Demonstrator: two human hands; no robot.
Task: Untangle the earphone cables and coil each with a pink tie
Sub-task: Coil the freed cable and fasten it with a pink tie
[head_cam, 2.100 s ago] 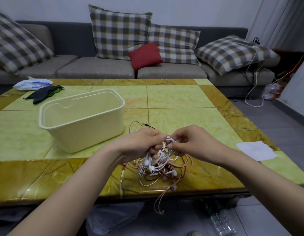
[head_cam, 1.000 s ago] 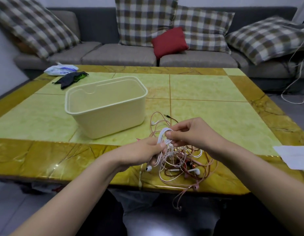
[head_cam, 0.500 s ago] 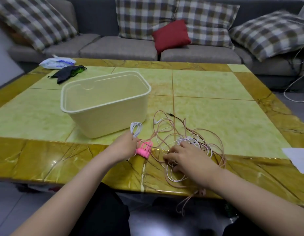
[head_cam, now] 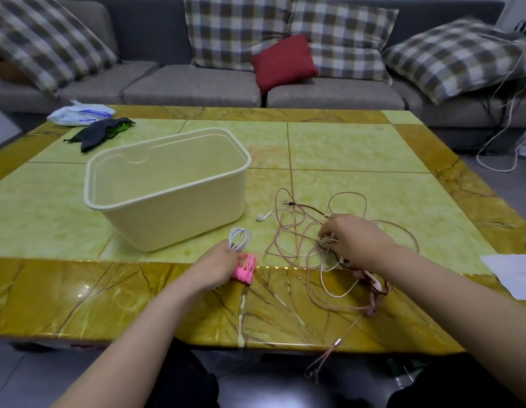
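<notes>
Earphone cables (head_cam: pixel 370 282) lay on the table's (head_cam: pixel 358 148) near half in two lots. At left, one white coil (head_cam: pixel 240 237) was pinched in your left hand (head_cam: pixel 217 267), just in front of the one cream bin (head_cam: pixel 167 207). A clump of pink ties (head_cam: pixel 246 267), number unclear, touched that hand. Rightward lay one loose white earbud (head_cam: pixel 261 217), then one pink-and-white tangle (head_cam: pixel 326 244), its knot gripped by your right hand's (head_cam: pixel 353 240) curled fingers. The table was yellow-green marble, amber-bordered. Behind it, one grey sofa (head_cam: pixel 191 86) carried four plaid cushions (head_cam: pixel 235 28) and one red cushion (head_cam: pixel 283 61).
</notes>
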